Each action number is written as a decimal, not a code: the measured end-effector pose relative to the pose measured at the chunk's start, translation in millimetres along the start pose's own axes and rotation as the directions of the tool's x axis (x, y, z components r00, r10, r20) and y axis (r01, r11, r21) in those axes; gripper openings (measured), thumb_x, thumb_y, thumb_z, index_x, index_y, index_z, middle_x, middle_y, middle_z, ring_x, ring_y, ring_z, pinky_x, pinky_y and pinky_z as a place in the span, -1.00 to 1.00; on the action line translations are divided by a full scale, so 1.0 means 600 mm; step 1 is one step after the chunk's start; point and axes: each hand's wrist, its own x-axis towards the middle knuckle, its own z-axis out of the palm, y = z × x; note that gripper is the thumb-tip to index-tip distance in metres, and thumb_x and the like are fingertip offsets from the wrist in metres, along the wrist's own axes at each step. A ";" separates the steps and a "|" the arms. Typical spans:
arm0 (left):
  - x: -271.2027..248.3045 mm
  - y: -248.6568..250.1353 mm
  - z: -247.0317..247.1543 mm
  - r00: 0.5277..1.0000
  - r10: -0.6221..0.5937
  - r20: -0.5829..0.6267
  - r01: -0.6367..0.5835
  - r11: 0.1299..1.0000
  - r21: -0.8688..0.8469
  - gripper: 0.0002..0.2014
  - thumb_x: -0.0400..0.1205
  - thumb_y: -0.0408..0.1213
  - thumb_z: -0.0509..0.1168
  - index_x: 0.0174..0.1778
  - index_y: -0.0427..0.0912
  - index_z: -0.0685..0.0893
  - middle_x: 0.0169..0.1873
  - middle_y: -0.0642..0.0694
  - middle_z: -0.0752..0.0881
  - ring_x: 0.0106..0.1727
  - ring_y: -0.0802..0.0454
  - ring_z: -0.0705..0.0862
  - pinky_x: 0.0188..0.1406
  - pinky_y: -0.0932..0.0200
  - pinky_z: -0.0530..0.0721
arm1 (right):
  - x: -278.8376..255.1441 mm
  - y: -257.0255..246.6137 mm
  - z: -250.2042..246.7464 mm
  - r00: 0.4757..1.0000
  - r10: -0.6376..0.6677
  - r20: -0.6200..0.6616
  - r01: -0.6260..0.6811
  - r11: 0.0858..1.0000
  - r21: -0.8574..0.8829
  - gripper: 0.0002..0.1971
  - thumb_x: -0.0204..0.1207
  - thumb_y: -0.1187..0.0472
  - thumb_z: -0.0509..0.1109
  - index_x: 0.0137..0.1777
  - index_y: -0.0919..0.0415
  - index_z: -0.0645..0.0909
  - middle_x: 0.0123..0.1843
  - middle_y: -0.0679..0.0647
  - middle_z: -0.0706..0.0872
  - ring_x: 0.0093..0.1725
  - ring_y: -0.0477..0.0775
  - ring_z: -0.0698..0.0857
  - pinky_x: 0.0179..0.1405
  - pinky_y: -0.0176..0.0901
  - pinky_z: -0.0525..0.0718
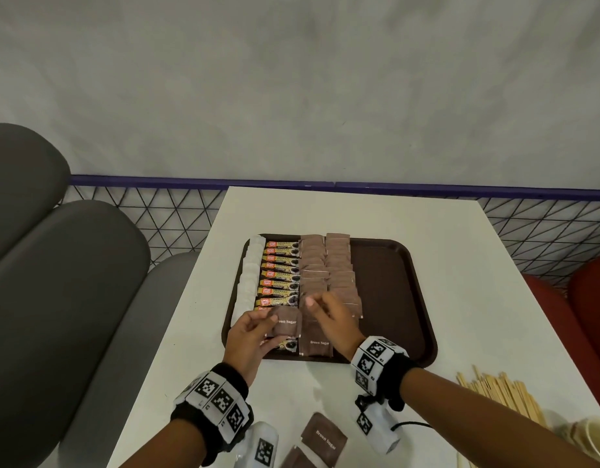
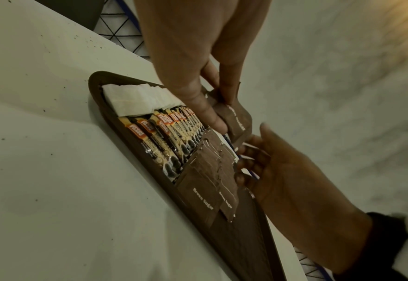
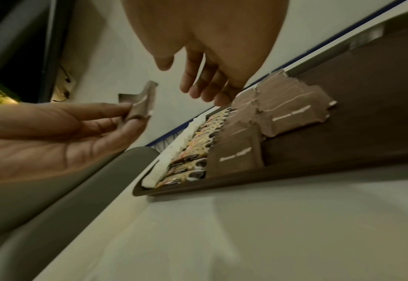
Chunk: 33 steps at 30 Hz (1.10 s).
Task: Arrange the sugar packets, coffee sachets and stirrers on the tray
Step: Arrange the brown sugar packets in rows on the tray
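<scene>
A: What's the left hand got?

B: One brown sugar packet, pinched betw. thumb and fingertips, held just above the near end of the tray. Prob. kept up there so the right hand can sort the row under it first.

A: And the right?

B: Fingers loosely spread, holding nothing, tips down by the brown sugar rows. Looks like it's making or squaring a slot; that's my read only.

A: Layout so far?

B: Left to right on the tray: white packets, coffee sachets, then two overlapped brown cols. Overlapping saves room, I'd guess, and the right part of the tray is bare, likely for the stirrers, which lie on the tabletop well apart from the tray.

A: Anything unclear?

B: Loose brown packets at the near edge are cut off, so no count. Near-end sachets sit under the left hand. Cup at the corner is only partly in frame. Wrist views blurry; can't tell if the right fingertips actually touch a packet.
</scene>
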 end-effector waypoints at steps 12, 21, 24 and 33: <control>-0.005 -0.011 -0.024 0.996 -0.087 -0.005 0.087 0.986 0.140 -0.82 0.55 -0.47 0.36 0.04 -0.24 0.64 0.02 -0.20 0.71 0.09 -0.10 0.68 -0.03 0.05 0.70 | -0.002 0.008 -0.028 0.986 0.146 -0.085 -0.145 0.989 0.022 -0.83 0.51 0.28 0.39 -0.07 0.03 0.47 -0.08 -0.08 0.62 -0.03 -0.05 0.62 -0.12 -0.39 0.54; -0.014 -0.034 -0.062 0.955 -0.277 0.104 0.217 0.896 0.388 -0.64 0.32 -0.37 0.51 0.04 -0.22 0.67 -0.01 -0.18 0.77 0.01 -0.06 0.72 -0.05 0.08 0.68 | 0.001 0.088 -0.108 0.941 0.326 -0.096 -0.339 0.902 -0.268 -0.87 0.47 0.31 0.42 -0.13 0.16 0.49 -0.12 0.08 0.63 -0.10 0.04 0.59 -0.14 -0.27 0.46; -0.017 -0.046 -0.065 0.933 -0.332 0.138 0.224 0.837 0.499 -0.56 0.21 -0.28 0.47 0.03 -0.20 0.68 -0.07 -0.10 0.79 -0.03 0.02 0.73 -0.11 0.13 0.68 | 0.005 0.096 -0.092 0.929 0.358 -0.097 -0.370 0.880 -0.298 -0.84 0.44 0.27 0.46 -0.09 0.13 0.52 -0.04 0.09 0.62 -0.04 0.06 0.61 0.02 -0.20 0.53; -0.020 -0.075 -0.078 0.896 -0.404 0.187 0.192 0.730 0.656 -0.58 0.22 -0.21 0.46 0.02 -0.13 0.68 -0.12 -0.02 0.75 -0.08 0.13 0.71 -0.09 0.24 0.67 | 0.023 0.095 -0.081 0.964 0.187 -0.189 -0.264 0.750 -0.606 -0.66 0.38 0.13 0.50 0.10 0.13 0.50 0.16 0.08 0.55 0.23 0.09 0.41 0.21 -0.10 0.50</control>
